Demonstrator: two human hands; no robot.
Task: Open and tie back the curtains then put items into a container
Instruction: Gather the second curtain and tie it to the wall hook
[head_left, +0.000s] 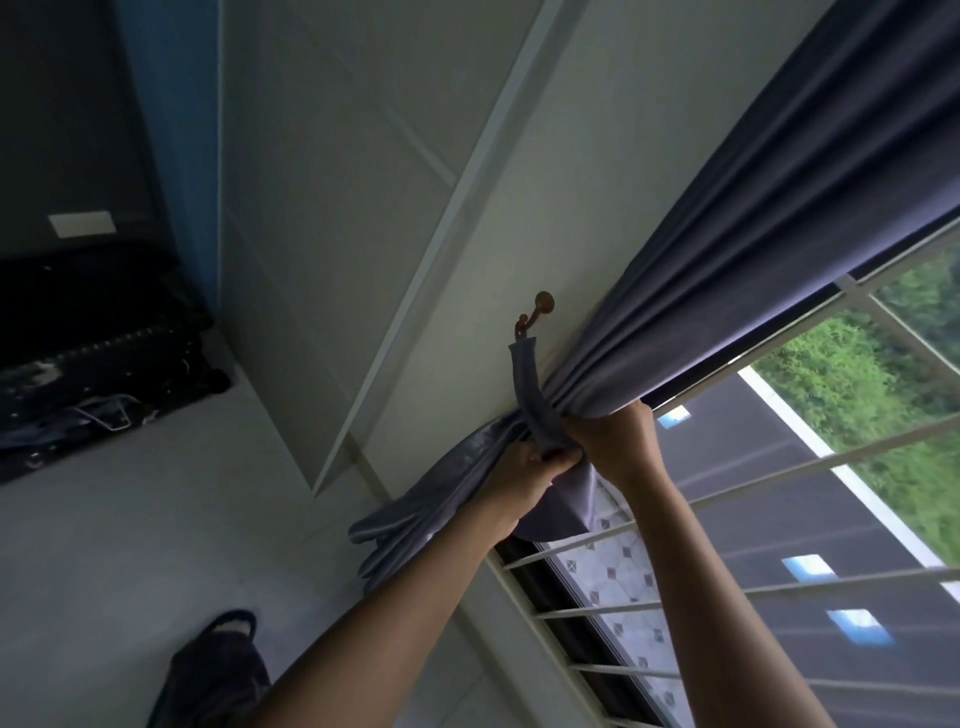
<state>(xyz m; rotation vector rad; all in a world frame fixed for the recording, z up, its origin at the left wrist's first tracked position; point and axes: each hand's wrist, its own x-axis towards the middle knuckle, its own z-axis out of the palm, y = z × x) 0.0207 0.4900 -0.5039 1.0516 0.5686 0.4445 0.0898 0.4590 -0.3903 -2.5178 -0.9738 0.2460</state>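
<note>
A grey-purple curtain (727, 249) is gathered into a bunch against the white wall beside the window. A matching fabric tieback (527, 384) hangs from a brown wall hook (535, 312) and wraps round the bunch. My left hand (524, 473) pinches the lower end of the tieback under the gathered cloth. My right hand (610, 436) grips the curtain bunch just right of the tieback. The curtain's lower part (415, 525) hangs loose below my hands.
The window (779, 493) with white bars lies to the right, with greenery and a road outside. A black suitcase (98, 343) with clothes on it stands at the far left. A white panelled wall fills the middle. My foot in a sandal (223, 660) shows below.
</note>
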